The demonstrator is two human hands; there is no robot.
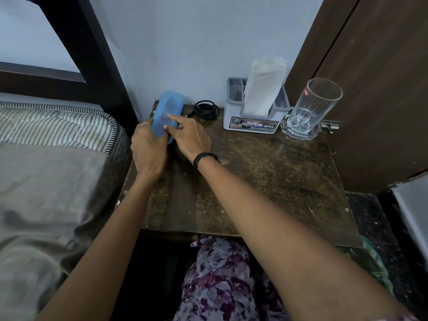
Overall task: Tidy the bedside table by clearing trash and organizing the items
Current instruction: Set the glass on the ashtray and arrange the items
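1. Presently, both hands meet on a blue case (170, 112) at the upper left of the desk (266, 177), left of frame centre, close to the wall and the bed (58, 135).
2. Left hand (148, 147): fingers curled around the near end of the blue case, holding it tilted up off the desk; a ring shows on one finger.
3. Right hand (187, 137): forefinger laid straight across the face of the blue case, the other fingers bent against its side; whether they pinch it or merely steady it cannot be told.
4. Probable step: setting the blue case in its place. To do it well, keep the left hand as the support, lower the case flat, and align it with the back edge, leaving the coiled black cable (207, 110) just to its right undisturbed.
5. Further right stand a grey holder (252, 121) with white tissue and a clear glass (310, 110), well apart from the hands.
6. Hard to make out: the case is motion-blurred, so any lid or seam and its markings are unreadable; its underside and the left fingertips are hidden. The bed is cut off at the left edge.
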